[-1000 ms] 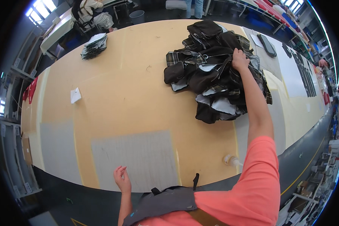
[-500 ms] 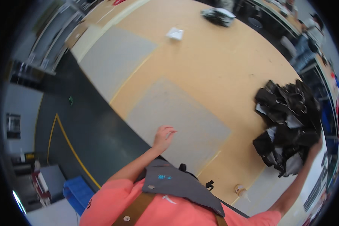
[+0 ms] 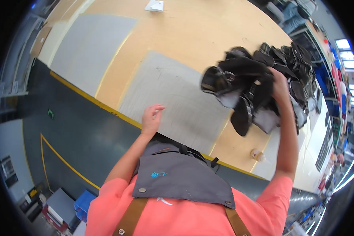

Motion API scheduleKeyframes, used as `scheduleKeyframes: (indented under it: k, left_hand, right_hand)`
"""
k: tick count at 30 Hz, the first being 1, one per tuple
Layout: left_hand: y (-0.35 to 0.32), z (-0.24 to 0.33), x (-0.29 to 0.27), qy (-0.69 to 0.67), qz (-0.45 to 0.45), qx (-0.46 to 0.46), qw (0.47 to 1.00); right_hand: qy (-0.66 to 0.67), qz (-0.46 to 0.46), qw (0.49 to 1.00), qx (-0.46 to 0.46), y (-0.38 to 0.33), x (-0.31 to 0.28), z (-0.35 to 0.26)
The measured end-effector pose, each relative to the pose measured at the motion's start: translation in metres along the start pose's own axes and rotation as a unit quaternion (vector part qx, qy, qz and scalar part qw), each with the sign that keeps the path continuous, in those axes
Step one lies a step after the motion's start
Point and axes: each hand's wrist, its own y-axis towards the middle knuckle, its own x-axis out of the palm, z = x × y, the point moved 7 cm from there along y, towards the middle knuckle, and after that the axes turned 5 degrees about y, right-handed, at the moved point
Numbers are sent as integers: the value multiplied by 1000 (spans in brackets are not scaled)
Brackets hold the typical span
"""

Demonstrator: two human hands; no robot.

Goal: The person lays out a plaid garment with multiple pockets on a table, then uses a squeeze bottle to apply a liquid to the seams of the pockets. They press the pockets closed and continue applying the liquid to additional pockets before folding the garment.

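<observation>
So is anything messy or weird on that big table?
A bit. The black garments sit in a jumbled heap at the right, not stacked. The right hand lifts a dangling, blurred bundle off it. A crumpled white paper lies alone at the far edge. The left hand rests open over the grey mat.

— What lies on the bench (image 3: pixel 192 35) besides the work?
— A grey mat (image 3: pixel 177 100) near its front edge, a second grey mat (image 3: pixel 86 47) left of it.
— Anything smaller?
— A crumpled white paper (image 3: pixel 154 5) far beyond the mat, and a small pale bottle (image 3: pixel 258 155) right of it, at the front edge.
</observation>
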Motion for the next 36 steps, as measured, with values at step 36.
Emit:
scheduleKeyframes:
  k: [36]
  left_hand:
    - [92, 30, -26, -108, 24, -15, 994]
  right_hand:
    - [275, 358, 861, 234, -180, 103, 143]
